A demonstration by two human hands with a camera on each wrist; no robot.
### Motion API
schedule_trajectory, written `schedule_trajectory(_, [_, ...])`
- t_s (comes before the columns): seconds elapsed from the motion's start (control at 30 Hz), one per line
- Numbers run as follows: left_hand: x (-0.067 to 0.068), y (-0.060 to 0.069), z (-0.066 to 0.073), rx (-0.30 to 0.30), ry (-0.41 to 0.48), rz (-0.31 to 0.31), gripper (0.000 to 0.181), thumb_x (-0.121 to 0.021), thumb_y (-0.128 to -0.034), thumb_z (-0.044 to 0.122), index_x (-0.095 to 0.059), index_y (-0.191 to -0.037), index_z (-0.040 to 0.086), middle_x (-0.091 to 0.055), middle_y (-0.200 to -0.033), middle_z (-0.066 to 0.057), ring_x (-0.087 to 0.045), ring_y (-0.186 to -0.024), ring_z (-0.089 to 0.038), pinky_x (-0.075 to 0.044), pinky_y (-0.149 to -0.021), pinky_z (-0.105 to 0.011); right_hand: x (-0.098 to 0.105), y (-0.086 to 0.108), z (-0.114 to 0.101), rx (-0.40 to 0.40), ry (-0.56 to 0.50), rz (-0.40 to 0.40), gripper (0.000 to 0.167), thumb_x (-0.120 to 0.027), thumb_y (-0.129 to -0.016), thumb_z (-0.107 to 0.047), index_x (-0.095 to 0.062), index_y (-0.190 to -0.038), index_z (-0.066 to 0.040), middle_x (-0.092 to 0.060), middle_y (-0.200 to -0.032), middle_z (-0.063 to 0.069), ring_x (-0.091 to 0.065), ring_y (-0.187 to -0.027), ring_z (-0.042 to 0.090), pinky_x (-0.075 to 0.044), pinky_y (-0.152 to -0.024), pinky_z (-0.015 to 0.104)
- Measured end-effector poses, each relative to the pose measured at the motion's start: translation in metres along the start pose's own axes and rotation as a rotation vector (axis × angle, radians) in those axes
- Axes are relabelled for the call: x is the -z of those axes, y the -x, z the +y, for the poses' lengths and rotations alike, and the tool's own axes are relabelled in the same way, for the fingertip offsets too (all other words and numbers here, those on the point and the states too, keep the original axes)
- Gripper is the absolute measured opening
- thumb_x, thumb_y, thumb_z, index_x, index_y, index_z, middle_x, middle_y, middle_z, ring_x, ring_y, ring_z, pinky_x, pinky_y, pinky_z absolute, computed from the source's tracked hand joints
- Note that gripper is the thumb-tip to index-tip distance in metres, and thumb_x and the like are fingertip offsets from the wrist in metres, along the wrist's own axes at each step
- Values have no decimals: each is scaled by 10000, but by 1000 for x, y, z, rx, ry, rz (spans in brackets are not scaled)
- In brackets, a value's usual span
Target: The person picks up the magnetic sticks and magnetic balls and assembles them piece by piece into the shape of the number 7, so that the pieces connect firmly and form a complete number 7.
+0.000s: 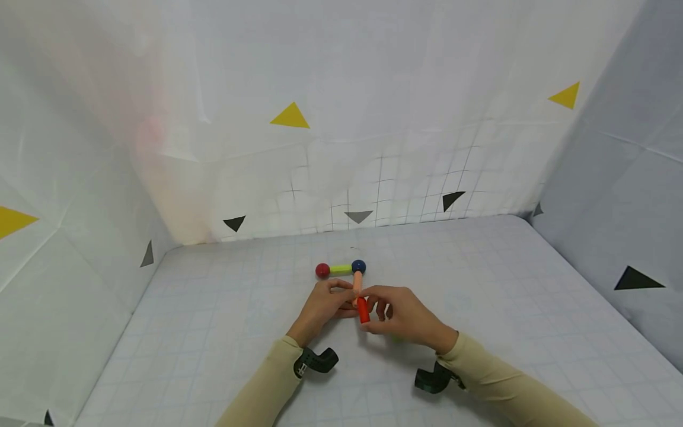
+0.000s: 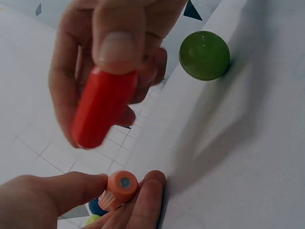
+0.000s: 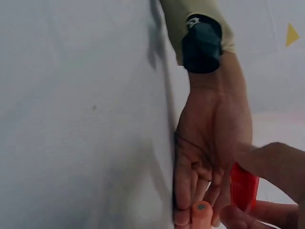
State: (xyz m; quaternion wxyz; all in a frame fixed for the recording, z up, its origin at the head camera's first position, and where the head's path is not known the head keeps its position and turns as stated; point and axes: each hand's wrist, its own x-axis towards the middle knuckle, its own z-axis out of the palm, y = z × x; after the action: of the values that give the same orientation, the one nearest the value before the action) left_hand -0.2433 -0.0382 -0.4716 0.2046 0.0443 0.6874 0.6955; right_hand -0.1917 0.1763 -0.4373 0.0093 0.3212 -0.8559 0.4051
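Observation:
My left hand [image 1: 324, 301] pinches an orange magnetic rod [image 1: 358, 281] between thumb and fingers. The rod's far end meets a blue ball [image 1: 358, 265], and its near end shows a round grey magnet in the left wrist view. From the blue ball a yellow-green rod [image 1: 340, 270] runs left to a red ball [image 1: 322, 271]. My right hand [image 1: 405, 313] holds a red rod [image 2: 104, 107] by its two ends, thumb on one and fingertips on the other. In the left wrist view the red rod is apart from the orange one.
A green ball [image 2: 205, 55] lies on the white gridded table [image 1: 240, 290], mostly hidden beneath my right hand in the head view. White sheets with yellow and black triangles enclose the table's back and sides. Each sleeve carries a dark wrist mount [image 1: 319, 360].

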Motion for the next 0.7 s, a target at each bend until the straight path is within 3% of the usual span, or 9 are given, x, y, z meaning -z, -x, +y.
schedule_trajectory(0.13, [0, 1, 0, -5, -35, 12, 356, -727, -992, 157, -650, -1274, -46, -743, -958, -147, -756, -810, -238, -613, -763, -335, -6, 1, 3, 47, 79, -7, 470, -890, -856, -202, -698, -1257, -51, -664, -982, -8, -607, -831, 219, -535, -673, 329])
schedule_trajectory(0.37, [-3, 2, 2, 3, -71, 30, 365, -748, -982, 184, -658, -1267, -25, -740, -986, -129, -744, -840, -219, -612, -766, -334, -13, 2, 6, 37, 130, -24, 439, -875, -871, -213, -718, -1252, -59, -652, -1022, -5, -596, -859, 188, -511, -685, 292])
schedule_trajectory(0.53, [-2, 3, 3, -1, -79, 33, 373, -742, -987, 195, -655, -1273, -28, -747, -1004, -130, -746, -855, -227, -609, -788, -337, -14, 3, 8, 71, 139, -2, 395, -874, -871, -177, -709, -1216, -81, -649, -990, 18, -600, -860, 199, -529, -700, 326])
schedule_trajectory(0.7, [-1, 3, 4, 2, -61, 26, 369, -730, -994, 181, -648, -1278, -39, -752, -1007, -143, -753, -863, -242, -609, -794, -341, -9, 2, 8, 71, 134, -1, 430, -869, -881, -213, -690, -1250, -83, -668, -1066, 44, -622, -907, 223, -561, -726, 372])
